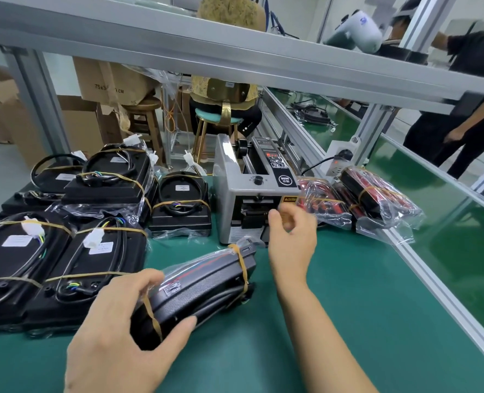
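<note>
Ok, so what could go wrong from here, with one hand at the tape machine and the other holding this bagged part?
1. Your right grip is curled at the front slot of the grey box-shaped tape dispenser; it might get nipped there.
2. Your left grip holds only the near end of the black plastic part in a clear bag; it could slip or twist on the green mat.

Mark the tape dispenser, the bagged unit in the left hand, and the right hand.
tape dispenser [230, 205]: head view, grey front face.
bagged unit [204, 287]: head view, black textured side face.
right hand [291, 235]: head view, back of the hand.
</note>
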The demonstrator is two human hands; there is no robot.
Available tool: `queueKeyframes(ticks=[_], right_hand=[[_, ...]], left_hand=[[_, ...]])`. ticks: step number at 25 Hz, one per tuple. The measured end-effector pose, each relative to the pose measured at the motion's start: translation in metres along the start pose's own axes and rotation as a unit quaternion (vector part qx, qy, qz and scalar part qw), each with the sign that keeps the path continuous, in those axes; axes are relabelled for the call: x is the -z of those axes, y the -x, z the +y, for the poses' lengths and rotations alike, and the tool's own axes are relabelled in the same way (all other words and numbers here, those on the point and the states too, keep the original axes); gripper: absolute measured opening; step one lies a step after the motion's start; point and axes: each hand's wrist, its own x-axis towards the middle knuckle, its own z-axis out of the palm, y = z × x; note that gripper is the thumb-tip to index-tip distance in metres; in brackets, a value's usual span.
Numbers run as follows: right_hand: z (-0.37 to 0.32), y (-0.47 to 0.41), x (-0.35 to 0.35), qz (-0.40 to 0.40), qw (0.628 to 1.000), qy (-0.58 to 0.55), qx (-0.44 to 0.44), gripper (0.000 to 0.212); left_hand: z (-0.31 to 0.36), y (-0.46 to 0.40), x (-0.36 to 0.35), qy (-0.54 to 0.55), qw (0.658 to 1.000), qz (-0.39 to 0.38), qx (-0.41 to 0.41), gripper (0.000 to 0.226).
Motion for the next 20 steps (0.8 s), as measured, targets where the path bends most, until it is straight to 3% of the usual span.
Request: queueKeyframes(ticks=[1, 6, 16, 20], right_hand=[[-0.004, 0.001, 0.002, -0.017, 1.0, -0.013, -0.02, 0.01], [-0.016, -0.008, -0.002, -0.056, 0.993, -0.014, -0.102, 0.026], [-0.028, -0.021, -0.021, -0.038, 0.948, -0.126, -0.29, 0.019], [-0.037, -0.009, 0.022, -0.144, 0.916, -0.245, -0.283, 0.021]], left_hand=[[-0.002, 0.0, -0.002, -0.007, 1.0, 0.01, 0.013, 0.05], [-0.017, 0.008, -0.01, -0.067, 0.993, 0.085, -0.037, 0.05], [-0.019, 0.007, -0.009, -0.097, 0.984, 0.104, -0.104, 0.043], [-0.016, -0.002, -0.005, -0.167, 0.975, 0.101, -0.106, 0.047]])
